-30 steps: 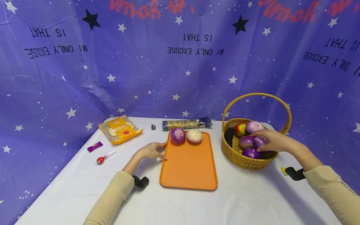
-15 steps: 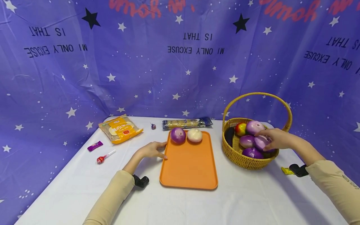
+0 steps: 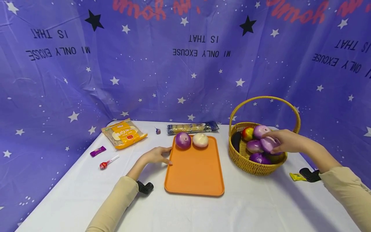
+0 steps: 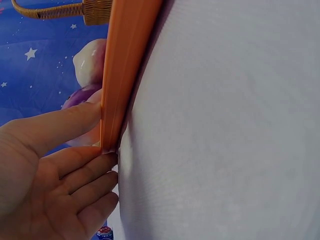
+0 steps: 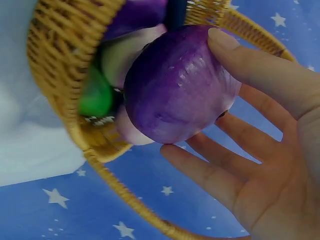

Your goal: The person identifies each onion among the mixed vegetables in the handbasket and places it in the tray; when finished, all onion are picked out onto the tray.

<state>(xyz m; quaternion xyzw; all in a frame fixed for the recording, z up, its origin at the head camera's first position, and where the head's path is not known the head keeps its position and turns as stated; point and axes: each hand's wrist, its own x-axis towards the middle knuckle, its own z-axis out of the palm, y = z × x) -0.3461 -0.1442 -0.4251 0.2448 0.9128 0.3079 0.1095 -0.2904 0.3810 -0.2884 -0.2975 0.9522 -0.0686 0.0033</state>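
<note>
My right hand (image 3: 290,141) grips a glossy purple onion (image 5: 175,85) between thumb and fingers, over the right side of the wicker basket (image 3: 249,166). In the right wrist view the thumb lies on the onion's upper side and the fingertips support it from below. Several more purple onions lie in the basket, with a dark eggplant (image 3: 236,141) and a red-yellow fruit (image 3: 247,134). My left hand (image 3: 155,155) touches the left edge of the orange tray (image 3: 194,170), thumb at the rim and fingers fairly straight. A purple onion (image 3: 183,140) and a white bulb (image 3: 200,140) sit on the tray.
The basket's tall handle (image 3: 265,97) arches behind my right hand. A long noodle packet (image 3: 191,128) lies behind the tray. To the left are a yellow food bag (image 3: 124,133), a lollipop (image 3: 107,162) and a purple wrapped sweet (image 3: 98,151). A yellow wrapper (image 3: 297,176) lies near my right wrist.
The onion in my right hand has turned, its paler side now showing in the head view, and has shifted slightly. My left hand and the tray have stayed put.
</note>
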